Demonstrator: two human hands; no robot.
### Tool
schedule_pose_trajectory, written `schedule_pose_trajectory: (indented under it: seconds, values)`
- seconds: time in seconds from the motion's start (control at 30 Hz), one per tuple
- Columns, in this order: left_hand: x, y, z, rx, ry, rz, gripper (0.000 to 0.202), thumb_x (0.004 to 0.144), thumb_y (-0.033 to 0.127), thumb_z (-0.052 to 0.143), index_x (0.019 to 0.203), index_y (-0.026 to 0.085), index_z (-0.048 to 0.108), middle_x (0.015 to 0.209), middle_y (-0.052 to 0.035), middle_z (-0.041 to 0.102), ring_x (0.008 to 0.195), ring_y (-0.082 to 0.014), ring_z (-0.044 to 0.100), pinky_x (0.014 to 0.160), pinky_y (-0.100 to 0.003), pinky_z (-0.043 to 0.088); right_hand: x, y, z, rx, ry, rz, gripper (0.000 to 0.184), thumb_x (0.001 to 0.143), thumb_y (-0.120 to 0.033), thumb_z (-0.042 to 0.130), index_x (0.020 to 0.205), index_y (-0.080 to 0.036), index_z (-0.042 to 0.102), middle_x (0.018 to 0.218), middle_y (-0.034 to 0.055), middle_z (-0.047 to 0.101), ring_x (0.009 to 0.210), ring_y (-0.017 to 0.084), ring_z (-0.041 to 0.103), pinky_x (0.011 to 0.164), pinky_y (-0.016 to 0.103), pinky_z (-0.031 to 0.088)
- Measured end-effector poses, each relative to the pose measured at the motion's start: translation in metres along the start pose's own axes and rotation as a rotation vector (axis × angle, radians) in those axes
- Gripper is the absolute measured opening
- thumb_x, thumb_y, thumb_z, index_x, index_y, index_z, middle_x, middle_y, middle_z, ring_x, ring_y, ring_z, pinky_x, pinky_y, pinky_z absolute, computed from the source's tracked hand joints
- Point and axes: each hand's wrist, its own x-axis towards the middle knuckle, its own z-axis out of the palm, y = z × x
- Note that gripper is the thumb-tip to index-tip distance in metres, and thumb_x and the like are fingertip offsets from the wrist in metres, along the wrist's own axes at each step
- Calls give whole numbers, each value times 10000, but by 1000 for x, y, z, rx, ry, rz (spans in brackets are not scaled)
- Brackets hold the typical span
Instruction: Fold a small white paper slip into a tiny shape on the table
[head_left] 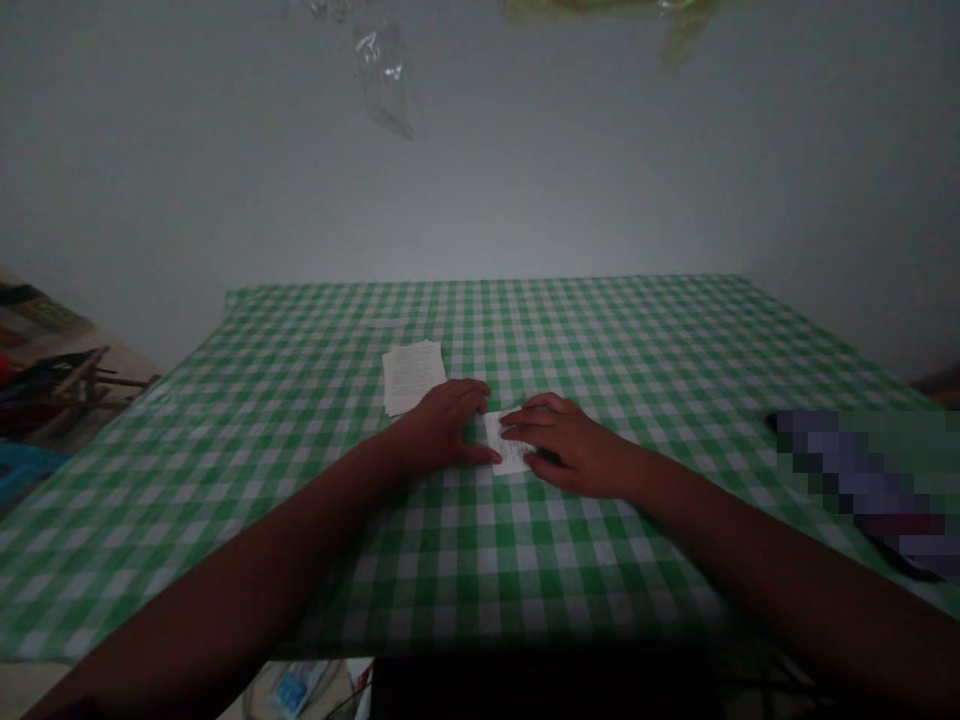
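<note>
A small white sheet of paper [511, 463] with lines of dark print lies flat on the checked tablecloth between my hands. My left hand [448, 425] rests at its left side, thumb tip by the lower left edge and fingers curved near the upper corner, with a wide gap between them. From the right, my right hand [574, 445] reaches over the sheet, its fingers spread across the printed face and its thumb lower down. Part of the sheet is hidden under those fingers. Just beyond my left hand sits a slightly uneven stack of printed papers [414, 372].
The green and white checked tablecloth [480, 560] covers a table reaching the pale wall [480, 180]. A thin pale strip [386, 323] lies behind the stack. At right is a pixelated dark-edged object [862, 490]. Clear plastic [382, 70] hangs on the wall; wooden furniture [94, 380] stands left.
</note>
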Motion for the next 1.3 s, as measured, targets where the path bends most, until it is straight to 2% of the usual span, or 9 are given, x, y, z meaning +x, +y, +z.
schedule_pose_trajectory:
  seconds: [0.23, 0.43, 0.57, 0.9, 1.1, 1.3]
  values:
    - [-1, 2, -2, -25, 3, 31, 599, 662, 538, 842, 1099, 206, 602, 1361, -127, 549, 1321, -324, 467, 1109, -488, 360, 4, -5, -5, 79, 42, -40, 331, 975, -318, 541, 1265, -190, 636, 1326, 117, 636, 1305, 269, 495, 1122, 501, 349]
    - [0, 9, -3, -6, -26, 100, 645, 671, 639, 793, 1115, 214, 598, 1346, -115, 565, 1273, -322, 501, 1127, -511, 304, 5, -6, -4, 93, 14, -73, 333, 959, -301, 559, 1267, -196, 629, 1274, 116, 665, 1225, 259, 567, 1059, 482, 425]
    - [0, 9, -3, 26, -34, 80, 639, 670, 676, 771, 1074, 214, 595, 1350, -108, 566, 1286, -326, 484, 1153, -550, 241, 3, -7, -4, 49, -5, -70, 345, 951, -289, 569, 1273, -178, 624, 1261, 121, 669, 1215, 256, 571, 1063, 470, 420]
    - [0, 11, -6, 73, -59, 87, 544, 698, 658, 763, 1036, 249, 643, 1383, -64, 558, 1329, -314, 435, 1171, -549, 183, 4, -8, -5, 58, -2, -68, 348, 937, -284, 590, 1263, -170, 631, 1223, 128, 676, 1195, 262, 571, 1047, 469, 424]
    - [0, 13, -8, 46, -77, 56, 531, 701, 660, 758, 1021, 249, 652, 1392, -55, 562, 1340, -306, 426, 1169, -521, 196, 3, -7, -5, 65, -17, -62, 377, 957, -322, 562, 1305, -182, 598, 1265, 119, 662, 1211, 257, 565, 1062, 471, 410]
    - [0, 10, -5, 26, -38, 66, 558, 666, 650, 791, 1023, 244, 653, 1374, -57, 576, 1323, -305, 444, 1160, -505, 215, 2, -8, -5, 68, -23, -54, 401, 951, -341, 570, 1318, -183, 591, 1285, 127, 652, 1231, 264, 557, 1070, 477, 400]
